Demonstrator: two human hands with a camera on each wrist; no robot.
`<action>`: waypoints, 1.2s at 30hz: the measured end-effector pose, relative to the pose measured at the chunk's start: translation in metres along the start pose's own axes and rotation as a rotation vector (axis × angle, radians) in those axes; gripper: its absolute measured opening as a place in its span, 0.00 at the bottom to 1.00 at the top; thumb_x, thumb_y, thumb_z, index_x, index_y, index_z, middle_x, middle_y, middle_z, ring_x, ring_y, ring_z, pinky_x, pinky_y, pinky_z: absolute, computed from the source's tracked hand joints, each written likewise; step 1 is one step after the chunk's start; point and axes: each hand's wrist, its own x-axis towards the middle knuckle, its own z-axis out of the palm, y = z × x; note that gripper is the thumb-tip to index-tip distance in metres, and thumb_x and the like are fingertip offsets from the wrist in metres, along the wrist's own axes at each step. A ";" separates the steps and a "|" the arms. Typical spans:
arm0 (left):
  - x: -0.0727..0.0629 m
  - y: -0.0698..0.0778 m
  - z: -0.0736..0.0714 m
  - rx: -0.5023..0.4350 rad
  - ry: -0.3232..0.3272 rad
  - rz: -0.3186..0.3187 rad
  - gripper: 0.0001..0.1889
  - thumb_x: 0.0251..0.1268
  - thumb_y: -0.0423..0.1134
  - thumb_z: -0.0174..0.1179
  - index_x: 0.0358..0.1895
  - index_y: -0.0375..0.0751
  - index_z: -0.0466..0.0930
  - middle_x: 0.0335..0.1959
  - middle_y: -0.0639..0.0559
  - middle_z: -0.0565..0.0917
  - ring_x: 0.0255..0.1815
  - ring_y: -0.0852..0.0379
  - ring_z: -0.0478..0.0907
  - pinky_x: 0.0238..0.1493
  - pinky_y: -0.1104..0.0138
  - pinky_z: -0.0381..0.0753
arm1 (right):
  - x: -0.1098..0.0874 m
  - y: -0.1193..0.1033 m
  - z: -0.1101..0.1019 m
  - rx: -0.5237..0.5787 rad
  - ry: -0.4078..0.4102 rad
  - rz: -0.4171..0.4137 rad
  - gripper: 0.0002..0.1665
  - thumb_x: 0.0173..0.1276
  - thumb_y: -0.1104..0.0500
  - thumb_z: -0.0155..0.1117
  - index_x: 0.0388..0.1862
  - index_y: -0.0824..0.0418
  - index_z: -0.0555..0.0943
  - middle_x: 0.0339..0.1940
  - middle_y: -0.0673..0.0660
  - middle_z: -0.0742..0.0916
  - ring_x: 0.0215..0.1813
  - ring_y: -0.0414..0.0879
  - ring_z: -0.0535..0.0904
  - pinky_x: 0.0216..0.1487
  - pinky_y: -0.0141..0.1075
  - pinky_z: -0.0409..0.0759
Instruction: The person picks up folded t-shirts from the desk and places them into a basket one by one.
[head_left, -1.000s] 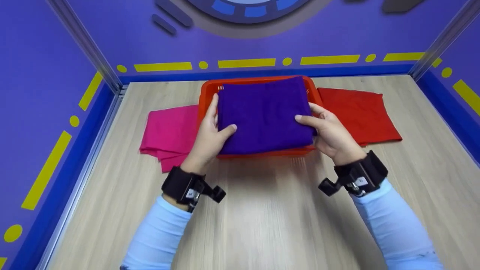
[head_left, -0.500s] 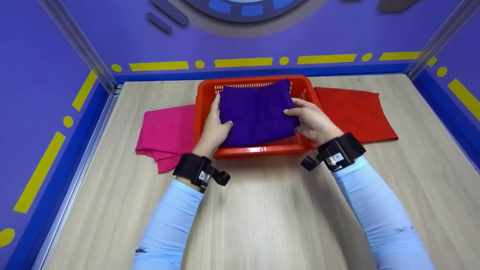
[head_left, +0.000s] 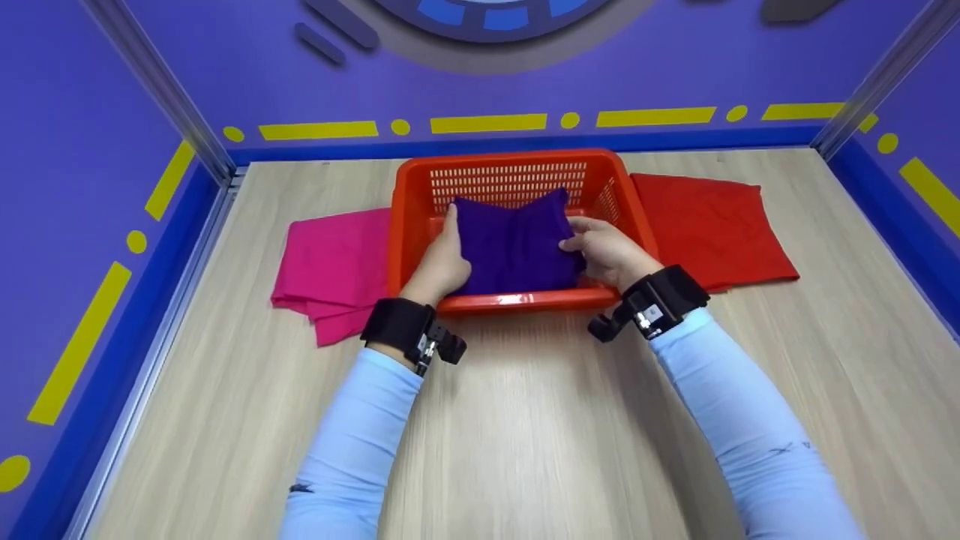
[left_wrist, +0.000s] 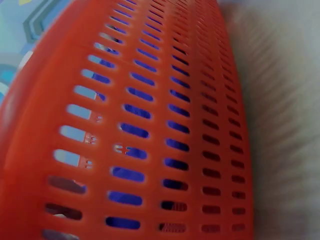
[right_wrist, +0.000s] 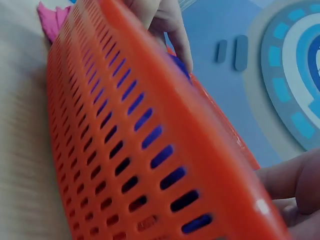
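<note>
A folded purple cloth is inside the red slotted plastic basket, near its front wall. My left hand holds the cloth's left side, and my right hand grips its right side, thumb on top. The cloth's back corners stick up slightly. In the left wrist view the basket wall fills the picture, with purple showing through its slots; the hand is hidden there. In the right wrist view, purple also shows through the slots of the basket, with parts of both hands above its rim.
A folded pink cloth lies on the wooden table left of the basket. To the right lies a folded red cloth. Blue-purple panels stand behind and at both sides.
Both hands have lowered the purple cloth from above the basket down into it and come closer together. More of the basket's back wall now shows. The pink and red cloths have stayed put.
</note>
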 end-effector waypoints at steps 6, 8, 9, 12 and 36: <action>0.001 0.001 0.002 0.080 -0.052 -0.027 0.49 0.67 0.18 0.45 0.82 0.46 0.26 0.25 0.50 0.68 0.19 0.56 0.59 0.25 0.66 0.61 | -0.001 0.003 0.003 -0.109 0.008 -0.040 0.34 0.77 0.72 0.44 0.81 0.60 0.58 0.71 0.64 0.73 0.66 0.55 0.74 0.68 0.52 0.73; 0.001 0.002 0.002 0.098 -0.061 -0.024 0.49 0.67 0.18 0.46 0.82 0.46 0.25 0.25 0.50 0.68 0.20 0.56 0.59 0.26 0.66 0.62 | -0.001 0.003 0.003 -0.109 0.006 -0.046 0.38 0.76 0.74 0.43 0.82 0.57 0.55 0.73 0.64 0.72 0.67 0.55 0.73 0.69 0.53 0.72; 0.001 0.002 0.003 0.108 -0.066 -0.021 0.49 0.66 0.18 0.46 0.82 0.45 0.26 0.25 0.50 0.68 0.20 0.56 0.60 0.26 0.66 0.62 | -0.001 0.002 0.003 -0.112 0.005 -0.047 0.40 0.76 0.75 0.42 0.83 0.54 0.54 0.74 0.64 0.71 0.68 0.56 0.72 0.69 0.53 0.72; 0.001 0.002 0.004 0.129 -0.085 -0.017 0.50 0.66 0.18 0.46 0.82 0.45 0.25 0.28 0.49 0.69 0.23 0.55 0.61 0.28 0.66 0.64 | -0.002 0.001 0.002 -0.136 -0.005 -0.051 0.46 0.75 0.77 0.39 0.84 0.43 0.50 0.76 0.63 0.69 0.68 0.56 0.71 0.67 0.55 0.73; -0.002 0.001 0.003 0.130 -0.122 -0.052 0.44 0.68 0.20 0.43 0.82 0.37 0.31 0.82 0.34 0.43 0.82 0.46 0.47 0.78 0.61 0.52 | -0.003 0.002 0.003 -0.302 0.019 0.013 0.38 0.74 0.72 0.44 0.81 0.53 0.62 0.79 0.61 0.63 0.70 0.60 0.69 0.69 0.58 0.70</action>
